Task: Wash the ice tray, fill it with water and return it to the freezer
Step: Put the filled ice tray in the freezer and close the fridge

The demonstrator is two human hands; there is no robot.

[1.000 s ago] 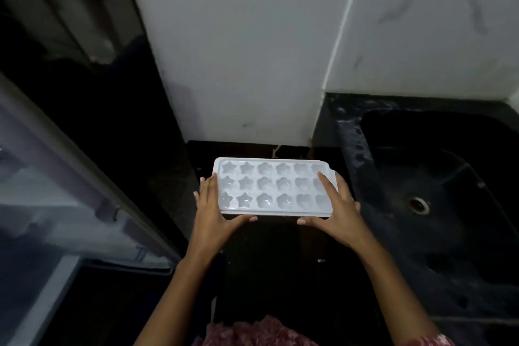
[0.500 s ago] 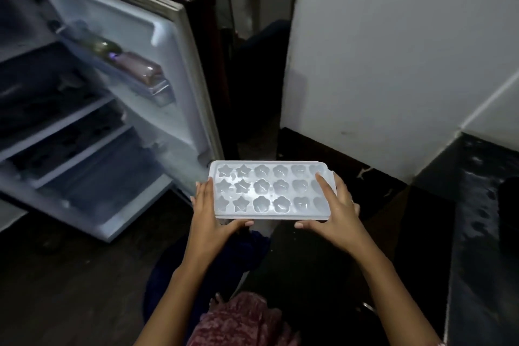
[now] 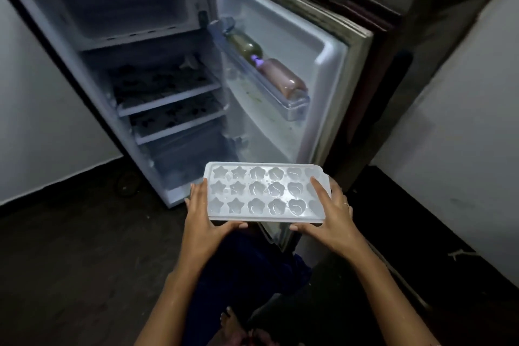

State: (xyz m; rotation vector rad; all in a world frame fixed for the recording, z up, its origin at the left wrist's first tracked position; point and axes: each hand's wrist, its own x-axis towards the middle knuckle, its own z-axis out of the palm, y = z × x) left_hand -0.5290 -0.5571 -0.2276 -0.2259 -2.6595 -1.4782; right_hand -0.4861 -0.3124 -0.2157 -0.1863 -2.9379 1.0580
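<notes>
A white ice tray (image 3: 264,193) with star, flower and heart cells is held level in front of me, its cells glinting with water. My left hand (image 3: 202,216) grips its left end, thumb under the near edge. My right hand (image 3: 334,215) grips the right end, index finger lying across the top. Ahead stands a small fridge (image 3: 134,70) with its door (image 3: 295,70) swung open to the right. The freezer compartment (image 3: 123,8) sits at the top of the cabinet and looks bare. The tray hovers below it, near the door's lower corner.
Two bottles (image 3: 269,70) lie in the door shelf. Wire shelves (image 3: 168,98) fill the lower cabinet. White walls stand at left (image 3: 42,121) and right (image 3: 455,126). The floor (image 3: 84,261) is dark. My bare foot (image 3: 236,329) shows below the tray.
My view has swung left from the sink and wall to face the open fridge. Both hands keep the same grip on the tray, which stays level.
</notes>
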